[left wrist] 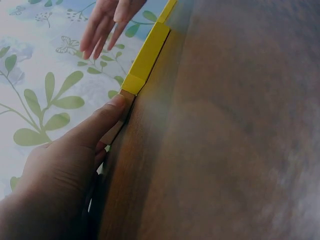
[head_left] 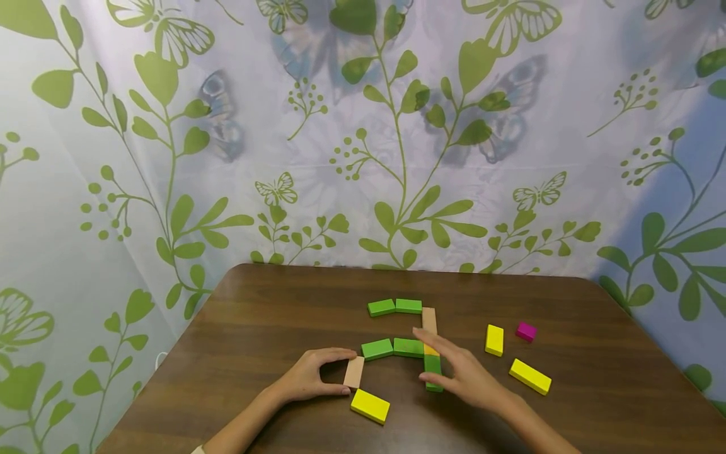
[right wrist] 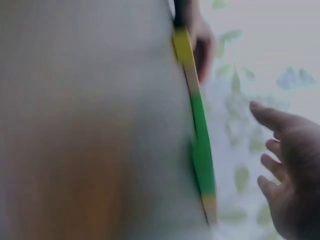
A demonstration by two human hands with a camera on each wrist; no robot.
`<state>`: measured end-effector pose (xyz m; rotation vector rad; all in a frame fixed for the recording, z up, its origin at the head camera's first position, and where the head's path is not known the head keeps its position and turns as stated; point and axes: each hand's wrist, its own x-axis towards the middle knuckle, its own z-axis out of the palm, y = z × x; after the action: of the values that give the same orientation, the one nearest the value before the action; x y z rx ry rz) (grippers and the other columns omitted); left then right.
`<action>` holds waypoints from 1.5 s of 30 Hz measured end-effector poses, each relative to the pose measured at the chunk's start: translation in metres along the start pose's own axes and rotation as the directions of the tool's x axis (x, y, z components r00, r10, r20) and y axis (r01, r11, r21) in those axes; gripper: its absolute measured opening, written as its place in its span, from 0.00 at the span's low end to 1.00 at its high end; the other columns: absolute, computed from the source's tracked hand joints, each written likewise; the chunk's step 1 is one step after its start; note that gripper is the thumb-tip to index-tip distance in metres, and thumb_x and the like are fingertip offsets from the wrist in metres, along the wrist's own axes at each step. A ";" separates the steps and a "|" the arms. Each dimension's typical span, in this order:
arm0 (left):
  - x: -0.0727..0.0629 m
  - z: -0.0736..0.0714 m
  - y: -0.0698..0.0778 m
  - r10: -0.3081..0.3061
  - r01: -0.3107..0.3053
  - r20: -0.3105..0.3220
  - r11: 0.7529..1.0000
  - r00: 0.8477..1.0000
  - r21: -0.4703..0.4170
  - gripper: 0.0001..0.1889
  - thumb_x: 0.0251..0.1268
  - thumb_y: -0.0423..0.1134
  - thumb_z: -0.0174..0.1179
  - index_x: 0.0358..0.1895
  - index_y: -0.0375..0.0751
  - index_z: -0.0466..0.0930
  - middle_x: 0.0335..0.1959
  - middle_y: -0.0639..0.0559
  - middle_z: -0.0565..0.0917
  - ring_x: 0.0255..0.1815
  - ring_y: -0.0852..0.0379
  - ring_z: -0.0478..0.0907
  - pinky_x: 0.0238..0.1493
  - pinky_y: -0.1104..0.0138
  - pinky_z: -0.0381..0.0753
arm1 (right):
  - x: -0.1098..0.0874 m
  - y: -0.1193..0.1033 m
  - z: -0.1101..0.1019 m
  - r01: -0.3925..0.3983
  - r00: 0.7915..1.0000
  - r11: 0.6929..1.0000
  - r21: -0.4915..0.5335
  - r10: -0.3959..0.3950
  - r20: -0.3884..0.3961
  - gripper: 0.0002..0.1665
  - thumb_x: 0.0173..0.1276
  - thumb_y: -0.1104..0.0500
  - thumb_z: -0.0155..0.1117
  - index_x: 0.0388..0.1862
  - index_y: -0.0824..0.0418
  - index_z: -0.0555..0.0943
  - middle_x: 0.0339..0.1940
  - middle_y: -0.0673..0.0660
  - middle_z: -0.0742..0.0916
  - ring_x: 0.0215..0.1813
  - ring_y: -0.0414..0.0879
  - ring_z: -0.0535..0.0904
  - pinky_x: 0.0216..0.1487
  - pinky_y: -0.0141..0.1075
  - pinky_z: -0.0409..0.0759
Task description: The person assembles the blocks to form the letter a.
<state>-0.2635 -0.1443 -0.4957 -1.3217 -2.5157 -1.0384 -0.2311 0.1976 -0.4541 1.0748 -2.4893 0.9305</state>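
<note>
Between the left fingers [head_left: 337,355] lies a block [head_left: 354,372] — tan.

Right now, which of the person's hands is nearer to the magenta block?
Right. The right hand is left of the magenta block and closer to the person; the left hand is much farther left, gripping a pale block.

Table [head_left: 272,315]: cut off at head view's bottom edge.
Yellowish block [head_left: 429,350]: partly hidden by right hand [head_left: 467,379].
Green blocks [right wrist: 202,155]: blurred in right wrist view.
</note>
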 end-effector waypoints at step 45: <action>0.000 0.000 0.001 -0.008 0.008 0.002 1.000 1.000 -0.019 0.32 0.54 0.54 0.65 0.60 0.44 0.73 0.57 0.54 0.76 0.58 0.57 0.72 0.55 0.58 0.72 | -0.004 0.002 -0.018 -0.078 0.991 0.997 -0.018 0.080 0.106 0.39 0.53 0.43 0.70 0.63 0.52 0.72 0.59 0.51 0.78 0.57 0.50 0.75 0.49 0.50 0.76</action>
<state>-0.2629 -0.1440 -0.4955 -1.3198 -2.5201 -1.0663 -0.2295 0.2128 -0.4435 1.0547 -2.6383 0.8991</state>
